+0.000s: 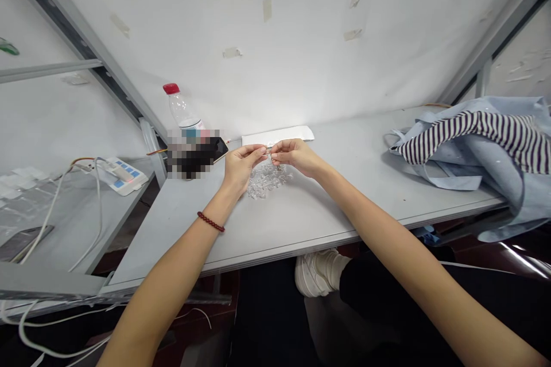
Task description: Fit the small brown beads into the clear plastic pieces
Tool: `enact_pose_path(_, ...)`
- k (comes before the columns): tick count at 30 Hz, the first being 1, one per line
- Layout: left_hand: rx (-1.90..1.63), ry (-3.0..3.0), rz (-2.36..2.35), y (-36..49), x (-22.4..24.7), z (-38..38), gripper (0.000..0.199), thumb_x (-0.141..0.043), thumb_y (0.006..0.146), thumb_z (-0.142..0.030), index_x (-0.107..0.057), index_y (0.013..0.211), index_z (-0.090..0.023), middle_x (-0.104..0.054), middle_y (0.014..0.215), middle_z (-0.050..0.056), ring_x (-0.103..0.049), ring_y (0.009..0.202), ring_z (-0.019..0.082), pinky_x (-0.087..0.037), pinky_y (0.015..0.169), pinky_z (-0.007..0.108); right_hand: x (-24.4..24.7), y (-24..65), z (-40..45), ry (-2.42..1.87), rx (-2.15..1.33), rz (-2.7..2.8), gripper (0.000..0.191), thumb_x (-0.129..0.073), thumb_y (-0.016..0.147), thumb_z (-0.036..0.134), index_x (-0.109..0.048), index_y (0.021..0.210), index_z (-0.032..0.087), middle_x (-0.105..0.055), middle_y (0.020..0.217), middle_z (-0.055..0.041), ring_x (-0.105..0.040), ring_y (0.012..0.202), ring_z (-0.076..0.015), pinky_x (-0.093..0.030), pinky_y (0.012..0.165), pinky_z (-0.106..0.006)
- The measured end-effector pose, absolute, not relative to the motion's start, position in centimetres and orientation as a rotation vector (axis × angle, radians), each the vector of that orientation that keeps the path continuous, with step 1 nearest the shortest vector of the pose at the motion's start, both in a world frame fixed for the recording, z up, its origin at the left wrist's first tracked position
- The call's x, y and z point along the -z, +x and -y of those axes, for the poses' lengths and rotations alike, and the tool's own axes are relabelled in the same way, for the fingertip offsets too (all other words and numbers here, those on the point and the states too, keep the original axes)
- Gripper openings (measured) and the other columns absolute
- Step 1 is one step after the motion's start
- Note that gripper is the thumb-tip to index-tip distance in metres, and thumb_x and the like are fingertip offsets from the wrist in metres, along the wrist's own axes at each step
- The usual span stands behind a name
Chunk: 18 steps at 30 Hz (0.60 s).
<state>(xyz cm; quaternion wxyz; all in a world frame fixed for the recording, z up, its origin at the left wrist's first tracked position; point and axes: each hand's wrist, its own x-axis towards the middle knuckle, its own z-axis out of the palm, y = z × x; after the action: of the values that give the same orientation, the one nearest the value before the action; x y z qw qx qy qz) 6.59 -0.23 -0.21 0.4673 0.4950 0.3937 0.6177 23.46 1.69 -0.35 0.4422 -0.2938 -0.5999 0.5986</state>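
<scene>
Both of my hands meet over the grey table, fingertips pinched close together. My left hand [241, 167] is closed with thumb and forefinger pressed together, a beaded bracelet [210, 222] on its wrist. Opposite it, my right hand [293, 156] pinches too. Something very small sits between the two sets of fingertips; I cannot make out its kind. Just below them lies a loose pile of small clear plastic pieces [264, 182]. Behind the hands is a flat white strip-shaped item [286, 134], partly hidden by my fingers.
A clear bottle with a red cap [171, 89] stands at the back left, beside a dark phone [220, 149]. Blue cloth with a striped part [456, 143] hangs over the right table edge. A power strip [124, 176] with cables lies on the left table.
</scene>
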Motion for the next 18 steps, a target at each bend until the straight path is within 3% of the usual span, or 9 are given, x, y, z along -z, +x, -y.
enact_pose_path(6,-1.475,1.125,-0.927,6.64,-0.01,0.59,0.022,-0.082,0.061,-0.027,-0.072,0.076,-0.014,-0.073,0.085,0.006,-0.068,0.087,0.017,-0.054,0.087,0.035,0.22,23.2,-1.56,-0.707,-1.533,1.406,0.016,-0.078,0.065,0.017,-0.066,0.076,0.015,-0.065,0.078,-0.0023,-0.063,0.073,-0.0118,-0.052,0.08,-0.03)
enact_pose_path(18,-1.671,1.371,-0.983,7.06,-0.06,0.73,0.018,-0.08,0.062,-0.027,-0.073,0.073,-0.014,-0.07,0.075,0.003,-0.064,0.068,0.012,-0.059,0.07,0.031,-0.1,23.02,-1.31,-0.708,-1.555,1.34,0.014,-0.077,0.063,0.016,-0.064,0.068,0.015,-0.062,0.072,-0.0005,-0.062,0.07,-0.0113,-0.052,0.079,-0.03)
